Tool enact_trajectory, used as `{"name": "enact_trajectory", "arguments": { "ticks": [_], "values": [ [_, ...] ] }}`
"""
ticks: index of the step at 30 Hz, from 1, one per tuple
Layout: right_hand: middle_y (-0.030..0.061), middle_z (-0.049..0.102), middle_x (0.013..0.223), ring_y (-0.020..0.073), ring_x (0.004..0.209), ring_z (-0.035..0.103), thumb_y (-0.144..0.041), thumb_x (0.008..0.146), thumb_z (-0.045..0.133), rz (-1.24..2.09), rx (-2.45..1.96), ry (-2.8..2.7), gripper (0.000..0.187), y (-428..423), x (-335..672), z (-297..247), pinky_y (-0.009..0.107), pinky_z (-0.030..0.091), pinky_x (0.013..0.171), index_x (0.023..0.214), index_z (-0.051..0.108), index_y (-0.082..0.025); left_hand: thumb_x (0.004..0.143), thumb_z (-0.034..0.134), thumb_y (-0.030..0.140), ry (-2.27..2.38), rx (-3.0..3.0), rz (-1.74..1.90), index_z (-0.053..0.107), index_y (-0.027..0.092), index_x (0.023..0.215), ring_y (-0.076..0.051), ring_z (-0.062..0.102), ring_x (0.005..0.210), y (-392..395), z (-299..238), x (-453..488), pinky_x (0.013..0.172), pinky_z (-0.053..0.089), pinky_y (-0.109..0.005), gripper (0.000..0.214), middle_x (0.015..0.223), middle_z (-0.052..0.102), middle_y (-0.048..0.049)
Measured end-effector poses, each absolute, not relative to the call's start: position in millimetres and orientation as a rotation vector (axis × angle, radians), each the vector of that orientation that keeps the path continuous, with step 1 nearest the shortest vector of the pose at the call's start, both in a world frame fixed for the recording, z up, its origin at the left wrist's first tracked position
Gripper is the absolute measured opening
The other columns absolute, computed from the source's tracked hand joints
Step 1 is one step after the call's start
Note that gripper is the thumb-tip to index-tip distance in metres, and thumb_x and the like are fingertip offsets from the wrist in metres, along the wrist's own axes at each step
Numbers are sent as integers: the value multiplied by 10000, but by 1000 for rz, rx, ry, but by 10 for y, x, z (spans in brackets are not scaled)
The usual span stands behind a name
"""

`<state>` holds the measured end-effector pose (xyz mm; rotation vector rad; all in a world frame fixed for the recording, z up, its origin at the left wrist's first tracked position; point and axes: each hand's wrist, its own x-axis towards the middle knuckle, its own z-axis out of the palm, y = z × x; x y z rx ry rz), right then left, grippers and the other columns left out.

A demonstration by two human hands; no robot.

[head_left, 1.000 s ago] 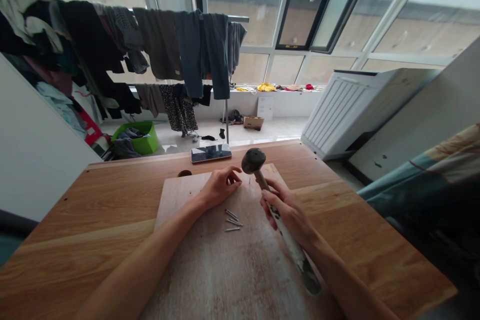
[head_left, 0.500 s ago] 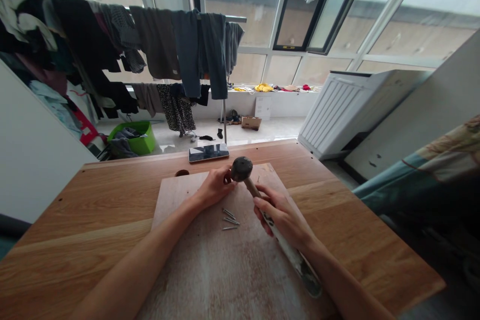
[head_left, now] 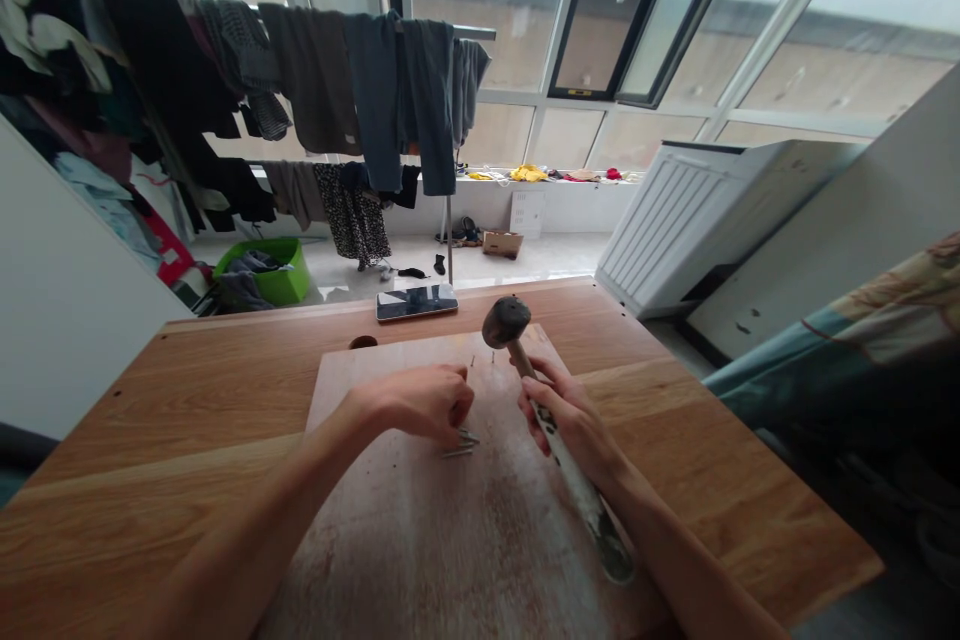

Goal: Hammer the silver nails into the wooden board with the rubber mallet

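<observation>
My right hand [head_left: 566,410] is wrapped round the worn handle of a mallet [head_left: 506,320] with a dark, rounded head, raised above the board. Down at a small pile of loose nails [head_left: 466,442] reaches my left hand [head_left: 424,400], its fingers curled and the tips against the ends of the nails. Whether a nail is pinched there is hidden. Two thin nails stand upright in the far part of the pale wooden board [head_left: 420,520]: one nail [head_left: 472,360] near my left knuckles, another nail [head_left: 493,357] just below the mallet head.
The board lies on a wooden table [head_left: 187,400]. Beyond its far edge are a phone [head_left: 417,302] and a small brown round object [head_left: 364,342]. Behind the table are a clothes rack with hanging trousers [head_left: 375,100], a green tub [head_left: 289,275] and a white ribbed panel [head_left: 652,220].
My left hand has moved from the far part of the board back towards me to the loose nails, uncovering an upright nail. The mallet head has shifted slightly right and up.
</observation>
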<state>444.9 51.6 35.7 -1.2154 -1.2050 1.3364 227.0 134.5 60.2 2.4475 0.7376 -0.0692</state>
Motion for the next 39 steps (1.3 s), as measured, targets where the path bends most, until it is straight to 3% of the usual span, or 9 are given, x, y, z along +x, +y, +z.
{"name": "enact_trajectory", "arguments": {
  "ticks": [6,8,11,14,21,32,39],
  "values": [
    [-70,549,653,76,394,473,-478,911,616,1351,-1214,-1205,443,522,4433,346,182,368,339,1224,554,-171,693,709,110,720,2354,61,648,196,665,-137,565,614,1412,605,2268,550,384,-252,109,699,637,17],
    [-69,550,653,74,393,473,-469,912,618,1359,-1199,-1208,436,524,4432,339,181,366,340,1219,554,-166,769,685,157,732,2254,239,681,196,801,-138,595,639,1533,550,2213,582,421,-243,51,720,665,15],
    [-68,550,656,72,387,466,-466,919,607,1370,-1189,-1201,432,526,4432,332,184,363,337,1221,557,-162,850,678,280,775,2058,602,677,189,1016,-146,633,727,1729,357,2153,671,483,-259,190,803,694,-9],
    [-67,546,652,73,384,461,-469,915,603,1368,-1197,-1199,446,523,4423,338,188,364,337,1230,557,-156,851,696,352,827,1904,771,680,159,985,-145,628,741,1846,139,2131,681,495,-264,235,825,690,-34],
    [-65,538,639,81,390,458,-508,858,636,1345,-1248,-1209,517,498,4365,416,199,364,335,1222,565,-147,818,714,336,842,1940,704,685,164,881,-124,574,686,1802,113,2106,646,466,-242,185,761,665,-5],
    [-64,532,643,81,406,458,-531,879,617,1408,-1215,-1251,519,487,4293,396,194,364,353,1235,553,-158,764,721,283,853,1946,736,663,161,809,-106,527,631,1803,86,2097,586,424,-221,142,687,592,29],
    [-66,527,664,75,400,458,-536,906,608,1414,-1156,-1329,525,489,4265,384,197,357,353,1264,544,-158,759,713,253,876,1968,711,676,158,977,-115,549,645,1793,100,2097,587,440,-223,240,747,643,12]
  ]
}}
